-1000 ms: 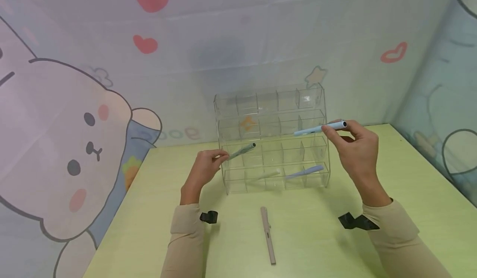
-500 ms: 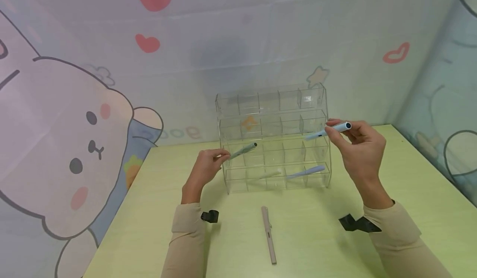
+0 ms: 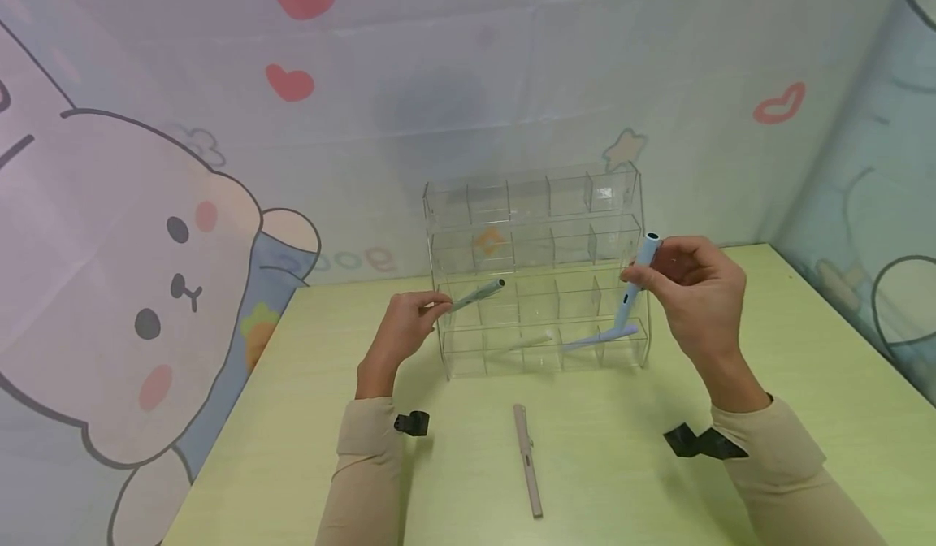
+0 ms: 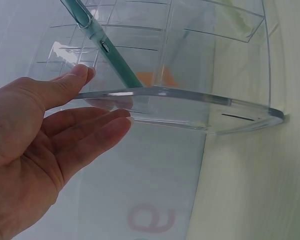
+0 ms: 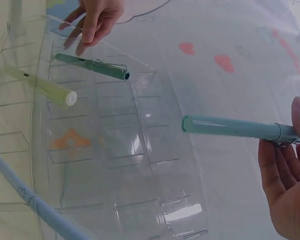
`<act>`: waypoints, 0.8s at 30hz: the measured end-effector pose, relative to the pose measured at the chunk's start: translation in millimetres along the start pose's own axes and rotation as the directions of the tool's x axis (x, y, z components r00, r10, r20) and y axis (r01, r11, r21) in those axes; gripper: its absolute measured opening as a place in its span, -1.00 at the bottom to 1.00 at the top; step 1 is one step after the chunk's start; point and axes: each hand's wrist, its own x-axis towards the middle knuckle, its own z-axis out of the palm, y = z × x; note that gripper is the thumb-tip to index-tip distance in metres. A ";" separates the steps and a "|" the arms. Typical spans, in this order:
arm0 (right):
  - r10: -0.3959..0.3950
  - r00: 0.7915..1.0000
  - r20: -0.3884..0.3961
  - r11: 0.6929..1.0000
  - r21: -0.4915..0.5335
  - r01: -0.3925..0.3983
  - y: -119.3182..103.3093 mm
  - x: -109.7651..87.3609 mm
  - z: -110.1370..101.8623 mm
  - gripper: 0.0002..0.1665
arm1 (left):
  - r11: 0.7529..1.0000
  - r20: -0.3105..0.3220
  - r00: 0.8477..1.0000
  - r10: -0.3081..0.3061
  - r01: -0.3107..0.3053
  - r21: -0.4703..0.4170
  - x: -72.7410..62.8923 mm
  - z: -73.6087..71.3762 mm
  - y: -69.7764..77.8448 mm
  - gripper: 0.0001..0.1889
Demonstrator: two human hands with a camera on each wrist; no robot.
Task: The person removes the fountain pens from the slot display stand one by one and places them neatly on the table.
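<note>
My left hand [image 3: 405, 322] grips the left side panel of a clear acrylic pen rack [image 4: 190, 96], thumb on the inner face and fingers outside. A dark green pen [image 4: 115, 57] leans in the rack close to those fingers. With my right hand [image 3: 702, 294] I pinch a light blue pen [image 3: 628, 301] between thumb and fingers. It slants steeply in front of the rack's right part, capped end up, its lower end overlapping a periwinkle pen [image 3: 594, 339] in the bottom tier. A pale yellow-green pen [image 5: 52, 91] also lies in that tier.
A beige pen [image 3: 528, 461] lies on the light yellow-green table [image 3: 453, 465] in front of the rack. Behind the rack hangs a printed cloth backdrop [image 3: 468, 67]. Dividers split the rack's stepped tiers into small compartments.
The light blue pen has swung from nearly level to steeply upright, its lower end coming down toward the bottom tier. My right hand first shifted right, then back left. The left hand stays at the rack.
</note>
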 end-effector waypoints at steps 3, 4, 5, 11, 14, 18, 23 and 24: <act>-0.006 0.999 0.046 0.990 0.143 -0.001 1.2 -1.1 2.6 -0.60 | 1.000 0.002 1.000 -0.007 0.007 0.002 0.1 0.0 0.1 -0.81; -0.003 0.998 0.065 0.981 0.196 -0.010 1.4 -1.5 3.4 -0.58 | 1.000 0.002 1.000 -0.007 0.007 0.002 0.1 0.1 0.0 -0.81; 0.001 0.996 0.086 0.968 0.249 -0.022 1.4 -1.9 4.2 -0.56 | 1.000 0.002 1.000 -0.006 0.006 0.002 0.2 0.1 0.0 -0.81; 0.032 0.989 0.141 0.965 0.254 -0.067 -0.1 -3.8 8.0 -0.37 | 1.000 0.006 1.000 -0.014 0.014 -0.008 0.5 -0.2 0.5 -0.81; 0.024 0.988 0.153 0.977 0.206 -0.056 0.5 -4.6 9.6 -0.34 | 1.000 0.008 1.000 -0.017 0.017 -0.010 1.0 -0.1 -0.1 -0.81; 0.017 0.982 0.187 0.978 0.200 -0.055 1.1 -6.3 11.4 -0.39 | 1.000 0.007 1.000 -0.017 0.017 -0.014 1.1 0.0 -0.6 -0.81; 0.059 0.969 0.238 0.989 0.117 -0.089 1.4 -8.7 12.3 -0.51 | 1.000 0.008 1.000 -0.009 0.009 -0.016 0.8 0.0 -0.4 -0.81; 0.079 0.964 0.252 0.991 0.085 -0.103 1.4 -9.0 12.2 -0.52 | 1.000 0.009 1.000 -0.007 0.008 -0.016 0.8 -0.1 -0.5 -0.81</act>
